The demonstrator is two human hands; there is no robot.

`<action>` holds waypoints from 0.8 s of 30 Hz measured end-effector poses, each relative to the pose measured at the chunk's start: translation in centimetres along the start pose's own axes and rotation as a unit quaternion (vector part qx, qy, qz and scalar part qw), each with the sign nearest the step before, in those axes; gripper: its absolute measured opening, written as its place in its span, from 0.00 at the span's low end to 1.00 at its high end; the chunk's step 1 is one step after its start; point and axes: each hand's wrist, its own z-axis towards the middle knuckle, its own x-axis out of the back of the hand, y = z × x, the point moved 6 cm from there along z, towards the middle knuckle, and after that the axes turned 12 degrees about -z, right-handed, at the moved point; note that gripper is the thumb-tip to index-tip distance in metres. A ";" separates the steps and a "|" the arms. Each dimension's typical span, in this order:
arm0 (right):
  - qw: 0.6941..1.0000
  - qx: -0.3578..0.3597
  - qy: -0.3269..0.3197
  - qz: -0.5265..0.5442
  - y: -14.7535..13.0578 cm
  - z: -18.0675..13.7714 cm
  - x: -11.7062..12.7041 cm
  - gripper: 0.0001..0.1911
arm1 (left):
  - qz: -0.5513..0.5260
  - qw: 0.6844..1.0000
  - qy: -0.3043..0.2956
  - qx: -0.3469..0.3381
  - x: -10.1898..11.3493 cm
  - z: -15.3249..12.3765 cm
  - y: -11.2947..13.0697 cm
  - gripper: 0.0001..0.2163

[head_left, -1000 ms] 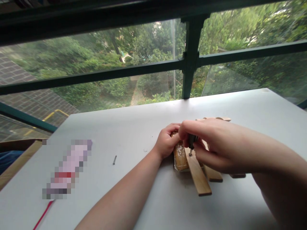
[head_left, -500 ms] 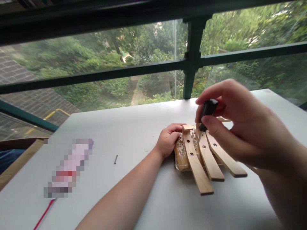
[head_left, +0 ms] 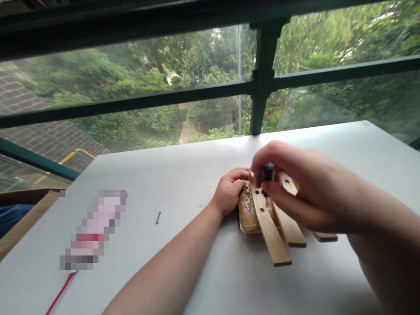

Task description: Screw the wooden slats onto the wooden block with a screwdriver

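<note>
Three pale wooden slats lie side by side across a tan block that looks wrapped in clear plastic, its top rough and crumbly. A screw sits in the nearest-left slat, with a dark hole above it. My left hand is closed on the block's left side, fingers curled over its far edge. In my right hand is a black-handled screwdriver, pinched between thumb and fingers and pointing down. Its thin shaft ends close to the left slat's screw; whether it touches I cannot tell. My right hand hides parts of the other slats.
A loose screw lies on the white table left of my forearm. Farther left are a blurred-out pinkish object with a red cord and a cardboard box. Green-framed windows stand behind the table.
My right hand has moved left and down with the screwdriver, from above the middle slat to beside the left slat's screw. My left hand and the block have stayed put.
</note>
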 end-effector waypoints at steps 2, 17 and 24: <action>0.996 0.017 -0.083 -0.025 -0.1 -0.1 -1.1 0.15 | 0.012 1.000 0.004 -0.009 0.1 0.0 0.3 0.08; 0.992 -0.005 -0.119 -0.040 0.3 0.0 -1.6 0.11 | 0.033 0.999 0.010 -0.021 0.3 0.1 0.3 0.07; 0.990 -0.017 -0.116 -0.076 0.3 0.2 -1.4 0.04 | 0.019 1.000 -0.002 -0.014 0.2 0.1 0.1 0.07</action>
